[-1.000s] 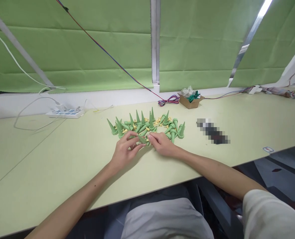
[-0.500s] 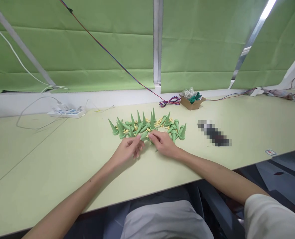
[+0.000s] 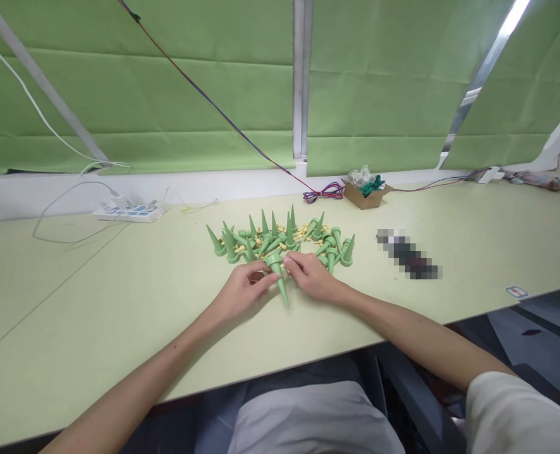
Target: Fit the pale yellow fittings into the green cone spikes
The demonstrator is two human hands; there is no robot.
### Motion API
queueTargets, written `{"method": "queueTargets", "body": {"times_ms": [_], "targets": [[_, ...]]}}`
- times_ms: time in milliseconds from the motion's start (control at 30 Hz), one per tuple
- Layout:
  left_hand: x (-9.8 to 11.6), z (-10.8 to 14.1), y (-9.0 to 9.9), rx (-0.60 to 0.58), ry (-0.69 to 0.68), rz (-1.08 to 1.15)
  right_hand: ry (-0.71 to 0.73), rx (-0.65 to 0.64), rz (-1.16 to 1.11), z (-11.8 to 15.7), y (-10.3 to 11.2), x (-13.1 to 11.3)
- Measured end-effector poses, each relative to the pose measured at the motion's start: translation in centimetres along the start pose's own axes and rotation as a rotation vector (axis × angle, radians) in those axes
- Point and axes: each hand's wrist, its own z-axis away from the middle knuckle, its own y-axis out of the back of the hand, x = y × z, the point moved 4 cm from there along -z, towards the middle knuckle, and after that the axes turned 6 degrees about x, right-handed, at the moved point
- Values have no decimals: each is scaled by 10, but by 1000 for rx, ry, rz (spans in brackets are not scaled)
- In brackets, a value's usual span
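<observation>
My left hand (image 3: pixel 246 285) is closed on a green plastic cone spike (image 3: pixel 280 285), thumb and fingers near its wide capped end. The spike's point slants down toward me. My right hand (image 3: pixel 314 273) is pinched beside the cap, close to the spike; what its fingertips hold is too small to make out. Just beyond both hands lies a cluster of similar green spikes (image 3: pixel 230 244), several upright on their caps and others on their sides. Small yellow plastic pieces (image 3: pixel 303 232) are scattered among them.
A cardboard box (image 3: pixel 366 198) with clear and green material stands at the back, beside a bundled red-blue cable (image 3: pixel 325 192). A white power strip (image 3: pixel 131 214) with cords is at the back left. A pixelated dark item (image 3: pixel 407 254) lies on the right of the table (image 3: pixel 119 302).
The spike between my hands has turned, its point now showing toward me. My left fingers have shifted around its capped end. My right hand stays nearly in place, still pinched.
</observation>
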Motion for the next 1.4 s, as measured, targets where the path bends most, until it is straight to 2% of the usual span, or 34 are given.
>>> {"method": "queueTargets", "body": {"times_ms": [133,267,467,600,733,967,1233,1400], "targets": [[8,1,4,152,-203,-171,-65,-14,-88,0,-2,-1],[10,2,8,236,-289,-228,-112,-7,-142,0,-4,1],[7,0,7,246,-262,-255,-117,-2,-160,-1,-5,3],[6,-1,7,238,-163,-196,-83,26,-120,-1,0,-2],[6,-3,9,191,-29,-2,-34,55,-59,-1,4,-6],[-8,-6,-4,-116,295,435,73,7,35,0,1,-6],[-7,2,-7,-220,332,577,124,-10,-11,2,0,-10],[-3,3,-5,-193,299,610,117,-5,-30,3,-2,-10]]}}
